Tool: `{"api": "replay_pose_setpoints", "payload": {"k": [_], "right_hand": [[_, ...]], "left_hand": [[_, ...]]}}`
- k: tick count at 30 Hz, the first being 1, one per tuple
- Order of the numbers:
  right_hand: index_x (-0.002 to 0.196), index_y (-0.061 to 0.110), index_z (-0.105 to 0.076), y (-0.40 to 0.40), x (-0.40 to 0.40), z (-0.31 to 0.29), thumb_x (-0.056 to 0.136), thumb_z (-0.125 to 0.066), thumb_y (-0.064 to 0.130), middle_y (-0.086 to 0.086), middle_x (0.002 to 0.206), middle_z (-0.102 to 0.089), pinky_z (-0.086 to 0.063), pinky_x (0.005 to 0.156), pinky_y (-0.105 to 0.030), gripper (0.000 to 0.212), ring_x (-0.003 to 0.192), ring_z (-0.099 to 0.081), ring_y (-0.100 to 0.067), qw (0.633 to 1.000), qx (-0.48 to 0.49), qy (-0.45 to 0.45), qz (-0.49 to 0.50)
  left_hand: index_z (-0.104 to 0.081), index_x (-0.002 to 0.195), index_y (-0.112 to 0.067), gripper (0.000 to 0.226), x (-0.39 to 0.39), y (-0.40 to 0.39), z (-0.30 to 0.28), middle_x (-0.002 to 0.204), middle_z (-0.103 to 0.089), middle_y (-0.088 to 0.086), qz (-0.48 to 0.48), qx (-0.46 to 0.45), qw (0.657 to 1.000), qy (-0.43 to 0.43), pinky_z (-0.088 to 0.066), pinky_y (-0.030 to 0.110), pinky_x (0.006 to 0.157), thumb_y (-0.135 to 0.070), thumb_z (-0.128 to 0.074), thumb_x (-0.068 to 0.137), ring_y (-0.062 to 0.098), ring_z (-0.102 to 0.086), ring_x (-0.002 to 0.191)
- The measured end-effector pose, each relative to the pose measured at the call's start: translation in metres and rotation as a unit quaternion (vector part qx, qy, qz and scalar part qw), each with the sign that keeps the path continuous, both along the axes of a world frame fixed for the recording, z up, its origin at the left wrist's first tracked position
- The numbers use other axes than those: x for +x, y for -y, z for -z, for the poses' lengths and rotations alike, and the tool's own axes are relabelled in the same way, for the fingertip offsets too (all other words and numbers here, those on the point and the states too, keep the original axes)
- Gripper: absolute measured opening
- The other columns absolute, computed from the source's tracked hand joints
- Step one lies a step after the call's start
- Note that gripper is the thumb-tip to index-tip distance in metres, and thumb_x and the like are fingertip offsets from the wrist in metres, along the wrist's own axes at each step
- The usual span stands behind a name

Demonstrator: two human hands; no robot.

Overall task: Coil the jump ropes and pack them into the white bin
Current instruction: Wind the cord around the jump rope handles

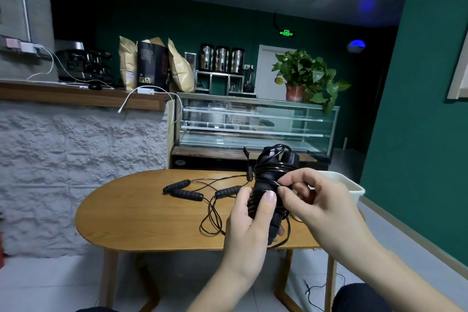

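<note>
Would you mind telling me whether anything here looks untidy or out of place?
Nothing looks damaged. The loose jump ropes sprawl uncoiled across the wooden table, cords crossing, and a loop dangles from the bundle being wound.

You see everything through one wide-angle camera on your head, looking forward and slightly down. Your hands fill the near foreground above the oval wooden table [141, 213]; the glass display case [255, 121] and green walls lie well beyond.
</note>
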State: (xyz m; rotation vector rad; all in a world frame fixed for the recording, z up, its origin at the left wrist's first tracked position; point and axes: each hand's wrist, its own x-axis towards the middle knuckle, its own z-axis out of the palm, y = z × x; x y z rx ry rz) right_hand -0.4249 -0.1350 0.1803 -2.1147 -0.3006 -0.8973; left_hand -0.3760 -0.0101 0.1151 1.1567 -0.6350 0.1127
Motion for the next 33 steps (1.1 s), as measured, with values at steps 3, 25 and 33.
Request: {"api": "replay_pose_setpoints", "payload": {"k": [3,25,33], "right_hand": [[0.087,0.025,-0.068,-0.006,-0.001,0.004,0.088,-0.071,0.019,-0.001,0.062,-0.055,-0.040,0.054,-0.024,0.007,0.058,-0.049,-0.014,0.999,-0.026,0.032,0.022],[0.074,0.017,-0.057,-0.006,0.001,-0.054,0.095,-0.052,0.024,-0.001,0.061,-0.047,-0.046,0.056,-0.032,0.023,0.065,-0.054,-0.028,0.846,-0.519,-0.058,0.107],[0.095,0.024,-0.072,-0.004,0.001,-0.040,0.092,-0.059,0.045,0.008,0.077,-0.059,-0.042,0.064,-0.013,0.025,0.075,-0.056,-0.009,0.920,-0.391,-0.014,0.030]], "left_hand": [[-0.063,0.099,-0.024,0.037,0.002,-0.002,-0.001,0.077,-0.064,0.016,-0.002,0.003,1.000,-0.004,-0.049,0.037,0.057,-0.057,-0.065,0.082,0.026,-0.060,0.065],[-0.060,0.100,-0.012,0.063,0.009,0.000,0.005,0.074,-0.064,0.011,-0.015,0.021,0.998,-0.061,-0.044,0.036,0.057,-0.070,-0.065,0.075,0.025,-0.061,0.057],[-0.056,0.104,-0.006,0.045,0.009,-0.006,0.002,0.077,-0.064,0.014,0.026,-0.026,0.994,-0.099,-0.040,0.034,0.058,-0.049,-0.056,0.090,0.027,-0.058,0.065]]}}
